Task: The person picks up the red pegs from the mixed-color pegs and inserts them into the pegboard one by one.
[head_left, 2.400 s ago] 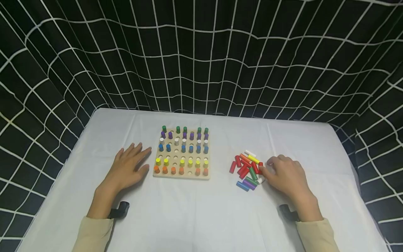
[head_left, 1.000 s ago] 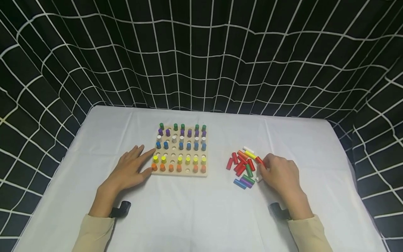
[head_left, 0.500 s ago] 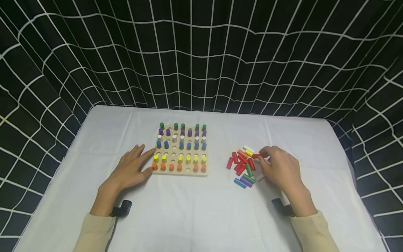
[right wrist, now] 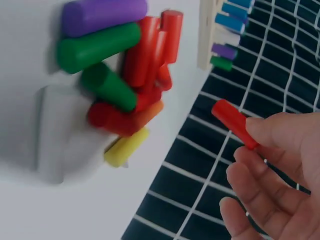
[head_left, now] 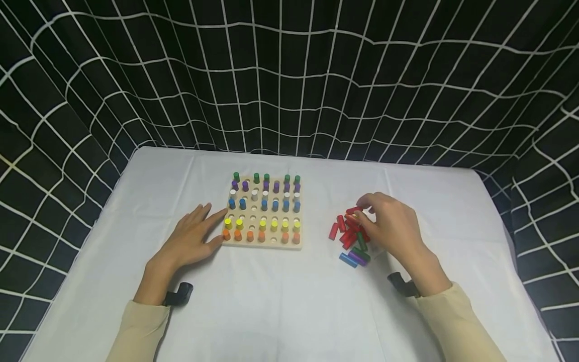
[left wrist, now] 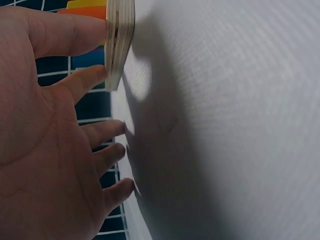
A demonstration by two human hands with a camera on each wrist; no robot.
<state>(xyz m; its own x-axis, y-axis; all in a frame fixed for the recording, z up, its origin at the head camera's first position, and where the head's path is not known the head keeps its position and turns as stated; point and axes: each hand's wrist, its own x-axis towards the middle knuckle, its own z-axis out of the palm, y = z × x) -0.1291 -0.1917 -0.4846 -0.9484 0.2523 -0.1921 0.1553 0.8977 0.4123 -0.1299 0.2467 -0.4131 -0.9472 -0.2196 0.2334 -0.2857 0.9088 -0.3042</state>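
My right hand (head_left: 393, 226) pinches a red peg (right wrist: 232, 120) between thumb and index finger; the peg is held up above the pile. Beneath it lie loose wooden pegs, among them a purple peg (right wrist: 105, 16), a green peg (right wrist: 100, 46), a yellow peg (right wrist: 125, 149), a white peg (right wrist: 51, 135) and several red ones. My left hand (head_left: 192, 239) rests at the left side of the wooden pegboard (head_left: 264, 243). Its thumb and index fingertip touch the board's edge (left wrist: 119, 45), fingers spread. Rows of orange, yellow, blue, white, purple and green pegs stand upright in the board, with some holes bare.
A white cloth (head_left: 280, 301) covers the table. Black curtain with a white grid net (head_left: 289, 85) closes off the back and both sides. A blue peg (head_left: 348, 260) lies at the near edge of the pile. Dark wrist cameras (head_left: 178, 294) sit on both wrists.
My right hand has picked a red peg off the pile's right side, raised it and moved left and away from me. My left hand has come in against the board's left edge.
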